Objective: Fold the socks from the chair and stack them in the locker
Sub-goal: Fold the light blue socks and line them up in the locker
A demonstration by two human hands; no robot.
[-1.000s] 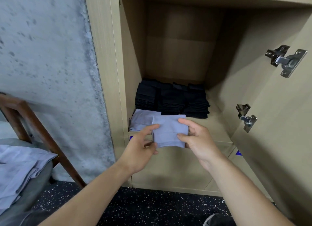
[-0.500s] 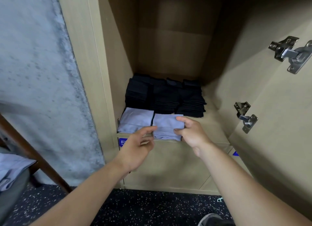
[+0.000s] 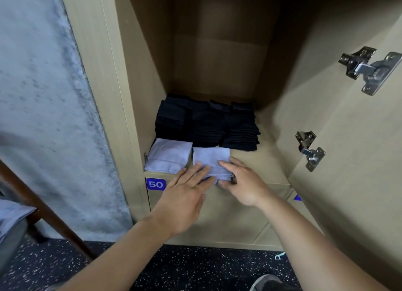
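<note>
A folded pale lilac sock [image 3: 212, 160] sits at the front edge of the locker shelf [image 3: 261, 162], and both hands are on it, seemingly to square it up and seat it. The left hand [image 3: 185, 195] lies flat with straight fingers on its near left corner; the right hand [image 3: 241, 182] has fingers spread over the top and the thumb tucked under the front edge, a light pinch around the bundle. A second lilac stack [image 3: 168, 155] sits just beside it at 9 o'clock, and three rows of dark folded socks [image 3: 206, 125] fill the shelf behind at 12 o'clock, so colours appear grouped. The shelf is pale wood laminate; the open door [image 3: 359, 160] with metal hinges [image 3: 311, 151] stands at 3 o'clock. A label reading 50 [image 3: 155, 184] marks the compartment below. At 8 o'clock a wooden chair [image 3: 43, 206] holding more lilac fabric stands on speckled dark floor [image 3: 195, 266], against a mottled grey wall [image 3: 43, 95].
</note>
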